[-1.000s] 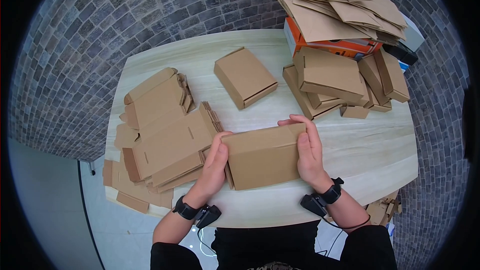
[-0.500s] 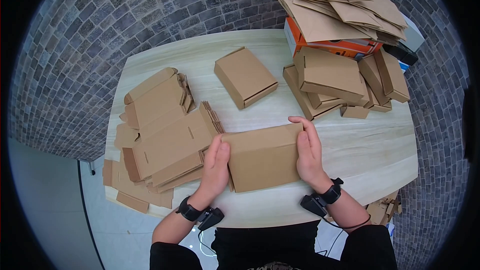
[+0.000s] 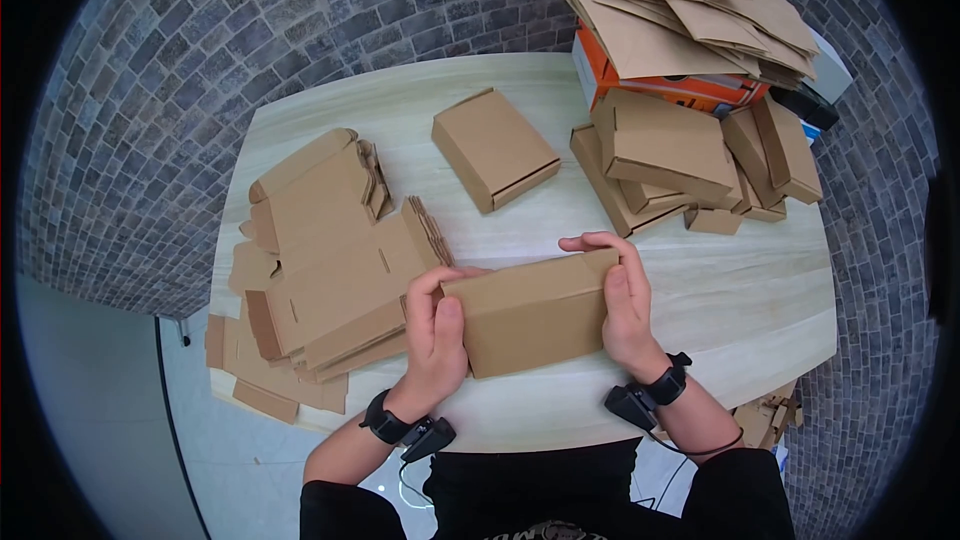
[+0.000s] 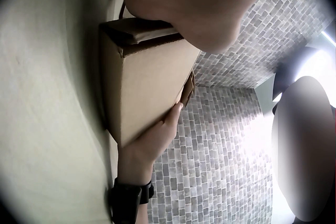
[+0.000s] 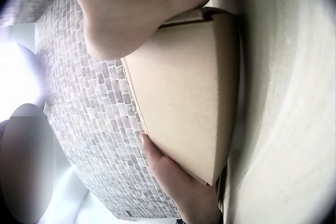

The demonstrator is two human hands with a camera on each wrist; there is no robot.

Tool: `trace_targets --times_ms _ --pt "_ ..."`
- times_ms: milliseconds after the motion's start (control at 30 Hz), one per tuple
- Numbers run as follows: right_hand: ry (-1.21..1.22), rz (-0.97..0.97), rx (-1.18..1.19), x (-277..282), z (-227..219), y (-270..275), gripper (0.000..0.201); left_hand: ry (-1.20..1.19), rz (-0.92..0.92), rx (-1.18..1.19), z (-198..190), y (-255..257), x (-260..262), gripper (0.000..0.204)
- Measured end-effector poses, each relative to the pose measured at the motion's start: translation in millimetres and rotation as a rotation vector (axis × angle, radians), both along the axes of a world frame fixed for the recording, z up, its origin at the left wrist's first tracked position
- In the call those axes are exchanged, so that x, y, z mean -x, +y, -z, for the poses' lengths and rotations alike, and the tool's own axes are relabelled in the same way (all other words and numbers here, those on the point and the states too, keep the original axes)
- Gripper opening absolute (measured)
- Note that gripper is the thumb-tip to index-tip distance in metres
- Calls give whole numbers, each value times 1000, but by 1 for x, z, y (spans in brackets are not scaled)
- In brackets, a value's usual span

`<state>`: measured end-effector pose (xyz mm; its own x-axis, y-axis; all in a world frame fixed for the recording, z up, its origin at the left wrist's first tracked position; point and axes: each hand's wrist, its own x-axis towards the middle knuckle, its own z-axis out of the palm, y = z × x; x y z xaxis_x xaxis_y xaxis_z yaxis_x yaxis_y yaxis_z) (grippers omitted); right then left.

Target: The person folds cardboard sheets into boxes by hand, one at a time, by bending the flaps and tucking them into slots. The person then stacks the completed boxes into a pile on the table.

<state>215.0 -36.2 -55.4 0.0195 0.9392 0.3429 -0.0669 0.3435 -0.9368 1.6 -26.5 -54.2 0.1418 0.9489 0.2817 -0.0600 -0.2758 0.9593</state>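
In the head view a brown cardboard box [image 3: 540, 325] sits between both hands, its long side towards the person. My left hand [image 3: 437, 335] grips its left end, thumb on the near face and fingers bent round behind the far corner. At the opposite end my right hand [image 3: 628, 318] holds on likewise, thumb on the near side and fingers over the far edge. The left wrist view shows the broad face of the box [image 4: 149, 77] close over the tabletop, with folded flap edges at the near end. A similar face of the box [image 5: 181, 90] fills the right wrist view.
Flattened cardboard blanks [image 3: 335, 285] are stacked at the left. A folded box [image 3: 497, 150] lies behind the hands. Several more boxes [image 3: 668, 145] pile up at the back right, before an orange carton [image 3: 598, 65] topped with brown paper sheets [image 3: 690, 15].
The left hand's fingers have moved further round the far left corner of the box. Box and hands have shifted slightly right, and the right hand keeps its grip.
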Motion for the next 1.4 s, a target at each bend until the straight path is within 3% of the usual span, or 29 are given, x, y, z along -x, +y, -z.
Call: trace_targets --times_ms 200,300,400,467,567,767,967,1100,1400 --pt "-79 85 -67 -1 -3 -4 38 -56 94 -151 4 5 1 28" --pt "-115 136 -312 -4 5 -5 35 -70 152 -336 4 9 0 30" --pt "-108 124 -358 -7 7 -7 33 -58 213 -438 3 13 2 34" --pt "-148 110 -388 -9 11 -4 32 204 239 -568 -1 19 5 37" --pt "-166 97 -400 -8 13 -2 30 265 242 -619 4 22 5 34" --pt "-52 109 -286 -6 16 -3 30 165 132 -469 12 12 -2 28" --pt "-58 153 -268 -2 18 -5 33 75 15 -524 22 9 -2 26" --pt "-85 164 -255 -1 17 -6 34 74 16 -570 19 9 -2 24" --pt "-16 139 -130 4 11 -7 30 88 124 -298 9 4 -7 28"
